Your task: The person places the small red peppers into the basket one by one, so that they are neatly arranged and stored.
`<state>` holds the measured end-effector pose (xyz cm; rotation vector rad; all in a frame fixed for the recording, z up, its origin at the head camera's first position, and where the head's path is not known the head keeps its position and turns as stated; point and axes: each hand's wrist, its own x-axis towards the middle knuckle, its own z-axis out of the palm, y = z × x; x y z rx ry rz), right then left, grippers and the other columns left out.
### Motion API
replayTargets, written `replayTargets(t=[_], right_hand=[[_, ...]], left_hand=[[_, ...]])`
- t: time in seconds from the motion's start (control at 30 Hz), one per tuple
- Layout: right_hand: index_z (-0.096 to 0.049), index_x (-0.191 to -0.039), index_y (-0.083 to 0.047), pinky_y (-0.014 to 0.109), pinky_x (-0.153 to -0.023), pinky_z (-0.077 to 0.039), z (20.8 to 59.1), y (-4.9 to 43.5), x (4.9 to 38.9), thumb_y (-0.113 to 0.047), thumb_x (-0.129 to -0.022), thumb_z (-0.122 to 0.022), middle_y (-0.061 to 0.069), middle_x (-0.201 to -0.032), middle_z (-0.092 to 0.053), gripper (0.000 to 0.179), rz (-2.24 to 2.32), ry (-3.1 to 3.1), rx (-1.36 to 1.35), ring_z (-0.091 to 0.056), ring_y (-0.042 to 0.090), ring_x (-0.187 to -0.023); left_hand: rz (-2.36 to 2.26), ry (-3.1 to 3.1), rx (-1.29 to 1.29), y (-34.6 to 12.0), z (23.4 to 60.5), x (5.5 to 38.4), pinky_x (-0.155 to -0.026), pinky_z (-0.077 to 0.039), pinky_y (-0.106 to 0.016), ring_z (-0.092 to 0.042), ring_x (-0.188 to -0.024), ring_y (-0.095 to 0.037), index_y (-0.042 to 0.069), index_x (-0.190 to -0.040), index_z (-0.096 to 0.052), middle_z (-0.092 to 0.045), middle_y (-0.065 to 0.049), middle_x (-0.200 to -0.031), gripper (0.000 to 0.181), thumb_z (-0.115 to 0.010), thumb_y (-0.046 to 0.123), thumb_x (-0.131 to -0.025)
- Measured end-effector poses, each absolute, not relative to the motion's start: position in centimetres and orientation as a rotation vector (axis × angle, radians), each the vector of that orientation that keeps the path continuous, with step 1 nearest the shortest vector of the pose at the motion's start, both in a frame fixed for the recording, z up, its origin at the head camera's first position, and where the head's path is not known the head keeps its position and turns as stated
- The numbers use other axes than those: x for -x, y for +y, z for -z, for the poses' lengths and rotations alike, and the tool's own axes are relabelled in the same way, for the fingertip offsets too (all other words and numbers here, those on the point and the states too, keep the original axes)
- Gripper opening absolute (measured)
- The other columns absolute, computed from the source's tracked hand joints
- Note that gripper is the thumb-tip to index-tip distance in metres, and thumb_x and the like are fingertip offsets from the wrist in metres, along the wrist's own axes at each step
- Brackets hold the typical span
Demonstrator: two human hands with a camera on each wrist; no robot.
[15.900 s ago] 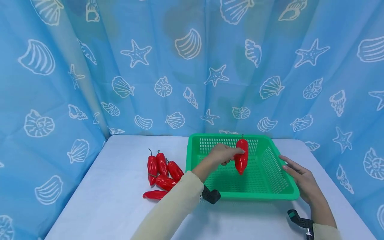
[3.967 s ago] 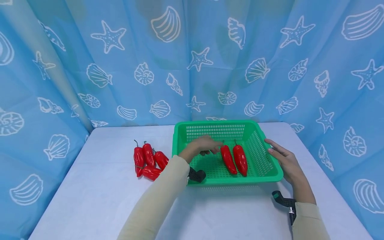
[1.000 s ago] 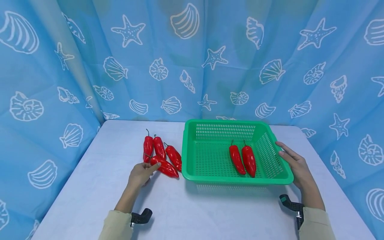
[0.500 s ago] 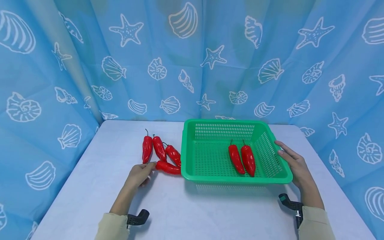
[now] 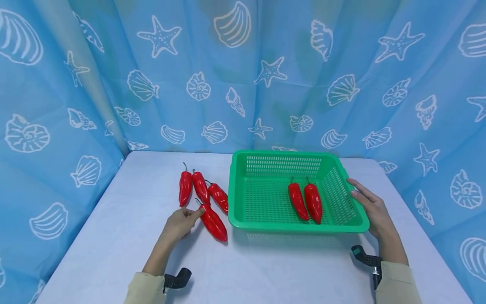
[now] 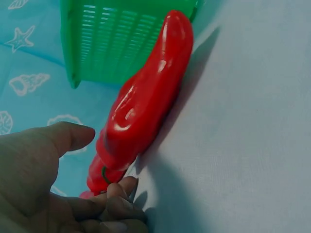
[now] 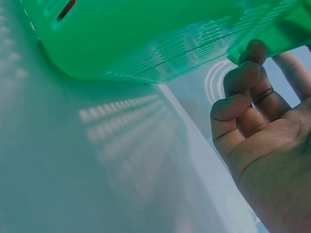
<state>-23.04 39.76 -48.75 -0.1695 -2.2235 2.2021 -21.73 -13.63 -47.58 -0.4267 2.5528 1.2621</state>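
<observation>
My left hand (image 5: 179,223) pinches the stem end of a glossy red chili pepper (image 5: 214,223), which slants toward the table's front with its green stem pointing up past the thumb. In the left wrist view, the thumb lies at one side of this pepper (image 6: 150,97) and the curled fingers sit by its stem. My right hand (image 5: 377,213) holds the right rim of the green plastic basket (image 5: 300,228), thumb at the lip. The right wrist view shows its fingers (image 7: 243,80) curled beneath the rim. Two red peppers (image 5: 298,200) lie side by side in the basket.
Three more red peppers (image 5: 185,188) lie on the white table (image 5: 152,185), stems toward the back, just left of the basket. One is close to the basket's left wall. A blue curtain (image 5: 235,76) with white shell prints stands behind and at both sides.
Two peppers have come to lie in the basket since the oldest frame. In the last half second, my left hand has turned its pepper from nearly crosswise to slanting forward. The right hand stays on the rim.
</observation>
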Motion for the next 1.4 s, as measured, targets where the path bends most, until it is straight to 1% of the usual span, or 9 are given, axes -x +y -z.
replayTargets(t=[0.17, 0.43, 0.53, 0.77, 0.83, 1.0, 1.13, 1.27, 1.4], right_hand=[[-0.047, -0.15, -0.031, 0.032, -0.074, -0.058, 48.7, 39.8, 23.2, -0.032, -0.099, -0.063, -0.015, -0.122, -0.058, 0.053, -2.228, -2.2, 0.144, -0.07, 0.007, -0.094], [-0.046, -0.15, -0.033, 0.033, -0.075, -0.058, 48.8, 39.7, 23.1, -0.034, -0.098, -0.064, -0.015, -0.121, -0.057, 0.055, -2.237, -2.204, 0.188, -0.07, 0.007, -0.094], [-0.046, -0.151, -0.033, 0.034, -0.074, -0.058, 48.9, 39.6, 23.0, -0.034, -0.099, -0.064, -0.016, -0.121, -0.058, 0.055, -2.236, -2.203, 0.181, -0.07, 0.007, -0.094], [-0.048, -0.15, -0.031, 0.033, -0.074, -0.058, 48.7, 39.5, 22.9, -0.031, -0.099, -0.063, -0.016, -0.12, -0.062, 0.053, -2.268, -2.165, 0.144, -0.071, 0.008, -0.094], [-0.048, -0.15, -0.03, 0.033, -0.074, -0.058, 48.7, 39.5, 22.9, -0.03, -0.1, -0.063, -0.016, -0.12, -0.062, 0.052, -2.277, -2.157, 0.132, -0.07, 0.008, -0.095], [-0.048, -0.149, -0.031, 0.031, -0.074, -0.057, 48.8, 39.4, 22.9, -0.03, -0.1, -0.063, -0.016, -0.121, -0.061, 0.052, -2.268, -2.161, 0.14, -0.07, 0.007, -0.095], [-0.047, -0.15, -0.031, 0.03, -0.076, -0.057, 48.9, 39.4, 22.8, -0.032, -0.1, -0.063, -0.017, -0.123, -0.058, 0.052, -2.251, -2.191, 0.153, -0.069, 0.007, -0.096], [-0.047, -0.15, -0.032, 0.031, -0.075, -0.057, 48.8, 39.5, 22.8, -0.033, -0.1, -0.063, -0.016, -0.123, -0.058, 0.053, -2.242, -2.2, 0.171, -0.069, 0.007, -0.095], [-0.047, -0.15, -0.032, 0.031, -0.075, -0.058, 48.6, 39.8, 23.0, -0.033, -0.099, -0.063, -0.013, -0.124, -0.057, 0.053, -2.231, -2.209, 0.172, -0.069, 0.007, -0.095]], left_hand=[[-1.152, 2.637, 0.361, -13.1, 47.5, 21.7, -0.055, -0.045, -0.027, -0.054, -0.069, -0.022, 0.0, -0.1, -0.064, -0.058, -0.01, -0.076, 0.05, -0.068, 0.048, -0.089], [-1.137, 2.678, 0.343, -11.8, 47.7, 21.8, -0.056, -0.041, -0.027, -0.053, -0.069, -0.021, 0.006, -0.09, -0.062, -0.059, -0.007, -0.072, 0.041, -0.071, 0.045, -0.086], [-1.174, 2.658, 0.346, -11.7, 47.5, 21.8, -0.056, -0.041, -0.028, -0.053, -0.069, -0.021, 0.005, -0.089, -0.063, -0.059, -0.007, -0.072, 0.039, -0.073, 0.043, -0.085], [-1.25, 2.589, 0.385, -12.0, 47.6, 21.9, -0.058, -0.045, -0.027, -0.055, -0.073, -0.022, 0.002, -0.099, -0.065, -0.062, -0.009, -0.08, 0.04, -0.072, 0.039, -0.087], [-1.23, 2.604, 0.392, -12.0, 47.7, 22.0, -0.058, -0.044, -0.027, -0.055, -0.072, -0.022, 0.002, -0.098, -0.064, -0.061, -0.009, -0.078, 0.04, -0.072, 0.039, -0.087], [-1.094, 2.709, 0.359, -11.5, 48.0, 22.0, -0.055, -0.041, -0.028, -0.054, -0.064, -0.021, 0.006, -0.086, -0.061, -0.059, -0.007, -0.069, 0.041, -0.073, 0.045, -0.085], [-1.054, 2.74, 0.352, -11.4, 48.1, 22.0, -0.054, -0.04, -0.028, -0.053, -0.061, -0.02, 0.007, -0.081, -0.06, -0.058, -0.006, -0.065, 0.041, -0.073, 0.046, -0.084], [-1.204, 2.659, 0.361, -12.2, 48.0, 22.0, -0.054, -0.041, -0.027, -0.052, -0.063, -0.02, 0.005, -0.085, -0.062, -0.059, -0.008, -0.07, 0.04, -0.074, 0.044, -0.084], [-1.361, 2.539, 0.396, -13.2, 47.7, 21.9, -0.054, -0.043, -0.027, -0.051, -0.062, -0.021, 0.004, -0.09, -0.063, -0.059, -0.01, -0.072, 0.043, -0.074, 0.045, -0.083]])
